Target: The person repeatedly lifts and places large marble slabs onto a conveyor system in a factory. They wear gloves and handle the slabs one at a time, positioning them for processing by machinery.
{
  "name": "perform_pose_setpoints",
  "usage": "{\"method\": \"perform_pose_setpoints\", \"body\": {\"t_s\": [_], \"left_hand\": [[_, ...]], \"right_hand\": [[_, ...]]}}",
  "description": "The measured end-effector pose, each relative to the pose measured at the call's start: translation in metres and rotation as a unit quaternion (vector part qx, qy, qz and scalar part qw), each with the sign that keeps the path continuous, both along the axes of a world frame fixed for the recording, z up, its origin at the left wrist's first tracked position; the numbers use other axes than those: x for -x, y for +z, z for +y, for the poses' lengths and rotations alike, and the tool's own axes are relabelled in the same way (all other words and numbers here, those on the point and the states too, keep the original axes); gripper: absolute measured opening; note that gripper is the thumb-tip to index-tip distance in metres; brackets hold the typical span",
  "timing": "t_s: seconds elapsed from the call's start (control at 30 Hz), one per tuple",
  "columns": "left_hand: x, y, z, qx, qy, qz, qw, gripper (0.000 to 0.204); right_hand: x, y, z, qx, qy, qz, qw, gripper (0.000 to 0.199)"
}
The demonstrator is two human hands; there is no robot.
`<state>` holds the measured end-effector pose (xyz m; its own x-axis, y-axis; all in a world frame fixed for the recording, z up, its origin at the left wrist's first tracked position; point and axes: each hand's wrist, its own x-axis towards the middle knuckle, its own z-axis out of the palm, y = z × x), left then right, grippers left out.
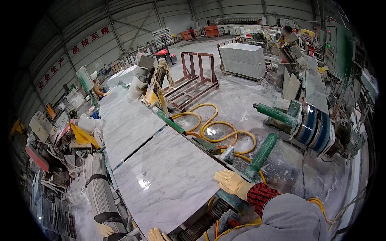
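Observation:
A white marble slab (169, 176) with grey veins lies in front of me on a machine bed. My right hand (232, 184), in a cream glove, rests flat at its right corner, fingers stretched out. At the slab's near edge, only the gloved fingers of my left hand (158, 234) show; they are spread at the edge, and the rest is cut off by the picture. A second marble slab (128, 116) lies beyond, with a dark narrow gap between the two. Another cream glove (105, 229) shows at the lower left; I cannot tell whether anyone wears it.
A grey ribbed cover (96, 188) runs along the left, and a black corrugated bellows (207, 221) under the near edge. Green cylinders (263, 154), looped yellow hose (215, 138), a rust-red rack (197, 80) and stacked slabs (243, 60) stand right. Co-workers (97, 86) stand farther off.

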<state>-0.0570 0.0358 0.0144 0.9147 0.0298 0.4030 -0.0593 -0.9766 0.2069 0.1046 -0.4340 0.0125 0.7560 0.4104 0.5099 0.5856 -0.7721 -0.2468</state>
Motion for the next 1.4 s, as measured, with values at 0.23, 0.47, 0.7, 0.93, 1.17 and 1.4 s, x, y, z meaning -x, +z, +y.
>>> {"method": "perform_pose_setpoints", "body": {"t_s": [0.23,0.47,0.7,0.93,1.17,1.4], "left_hand": [[0.002,0.005,-0.004,-0.003,-0.008,-0.009,1.000,0.047],[0.005,0.009,-0.005,-0.004,0.011,0.021,1.000,0.047],[0.007,0.005,-0.006,0.014,-0.001,0.002,1.000,0.046],[0.010,-0.018,0.006,0.011,0.002,0.002,1.000,0.046],[0.013,-0.022,0.006,0.013,0.018,0.024,0.999,0.048],[0.014,-0.021,0.006,-0.005,0.018,0.033,0.999,0.049]], "right_hand": [[0.003,-0.005,-0.004,0.008,-0.008,0.028,1.000,0.035],[0.006,0.001,-0.002,0.015,-0.008,0.028,0.999,0.035],[0.008,-0.003,-0.004,0.004,-0.004,0.026,1.000,0.036],[0.013,0.002,-0.003,0.003,-0.006,0.002,1.000,0.037],[0.015,-0.002,-0.006,0.015,-0.011,0.028,0.999,0.040],[0.019,0.002,-0.005,0.015,-0.014,0.023,1.000,0.040]]}}
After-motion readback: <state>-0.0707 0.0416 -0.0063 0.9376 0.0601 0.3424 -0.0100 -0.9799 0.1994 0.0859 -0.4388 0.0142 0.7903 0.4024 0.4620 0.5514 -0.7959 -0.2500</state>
